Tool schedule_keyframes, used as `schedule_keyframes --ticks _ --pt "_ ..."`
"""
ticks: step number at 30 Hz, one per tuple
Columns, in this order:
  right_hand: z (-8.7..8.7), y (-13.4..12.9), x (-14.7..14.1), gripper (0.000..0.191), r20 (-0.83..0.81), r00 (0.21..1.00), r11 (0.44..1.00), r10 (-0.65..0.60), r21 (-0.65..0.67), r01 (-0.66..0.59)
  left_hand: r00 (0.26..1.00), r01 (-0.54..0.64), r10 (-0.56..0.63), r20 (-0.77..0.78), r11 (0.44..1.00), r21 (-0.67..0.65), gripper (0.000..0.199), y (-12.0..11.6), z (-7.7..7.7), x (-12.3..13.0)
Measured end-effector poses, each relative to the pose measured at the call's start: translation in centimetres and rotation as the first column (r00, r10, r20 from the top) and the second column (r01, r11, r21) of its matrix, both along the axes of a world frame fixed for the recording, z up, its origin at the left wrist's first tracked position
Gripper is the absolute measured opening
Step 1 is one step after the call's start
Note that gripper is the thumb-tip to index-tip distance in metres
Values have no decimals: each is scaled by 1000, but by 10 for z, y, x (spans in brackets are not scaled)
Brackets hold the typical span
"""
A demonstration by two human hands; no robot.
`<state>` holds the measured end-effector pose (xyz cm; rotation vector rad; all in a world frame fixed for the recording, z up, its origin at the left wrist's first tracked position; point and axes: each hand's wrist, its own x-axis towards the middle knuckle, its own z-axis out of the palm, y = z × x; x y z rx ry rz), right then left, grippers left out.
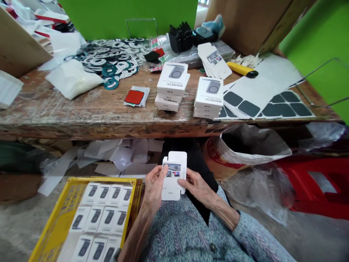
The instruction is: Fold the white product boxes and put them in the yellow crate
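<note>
Over my lap, a flattened white carton (171,187) with small printed pictures lies between both hands, its end flaps spread out. My left hand (155,185) grips its left edge, thumb on the printed face. On the right edge, my right hand (197,185) pinches the carton, thumb in front and the other fingers partly hidden behind it. Ahead on the bench stand two stacks of white boxes, a left stack (171,82) and a right stack (208,92), both marked MAGNETIC. More flat cartons (214,60) lie behind the right stack.
A yellow crate (68,180) at lower left holds rows of packed boxes. The wooden bench (109,120) bears a heap of rings (109,58), a red square pad (134,97), a yellow cutter (241,69) and grey sticker sheets (286,105). An open sack (253,153) stands below right.
</note>
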<state>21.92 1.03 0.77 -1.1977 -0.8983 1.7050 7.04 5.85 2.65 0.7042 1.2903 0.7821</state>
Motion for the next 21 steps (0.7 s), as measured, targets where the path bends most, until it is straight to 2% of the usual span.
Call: schedule_keyframes --ticks 3,5,8,11,14,16,17,19,21 --pt "-8 -2 1 47 7 1000 999 21 -49 -21 989 51 -23 -145 980 191 42 -12 -6 -8" --pt "-11 -4 1 51 -44 997 988 -59 -142 52 966 89 -8 -259 949 303 44 -22 -14 -11" --pt "-12 -9 -3 60 -139 967 928 -214 -337 157 939 163 -57 -339 942 294 41 -39 -22 -14" --pt "-7 -13 -9 56 -215 940 874 -265 -465 140 937 219 -127 -324 939 265 40 -50 -22 -19" --pt "2 -16 -12 46 -275 925 859 -264 -503 95 933 258 -174 -315 933 250 33 -54 -17 -25" --pt "10 -18 -12 35 -204 956 900 -212 -422 109 932 279 -206 -298 932 230 27 -53 -14 -27" --pt "13 -19 -11 29 -103 981 940 -167 -317 126 933 283 -214 -289 932 225 25 -52 -13 -27" --pt "19 -19 -8 21 179 980 996 -88 -1 90 943 254 -182 -280 935 246 24 -50 -12 -26" --pt "21 -19 -5 19 426 903 963 -48 259 -72 953 203 -126 -276 940 273 28 -49 -13 -25"
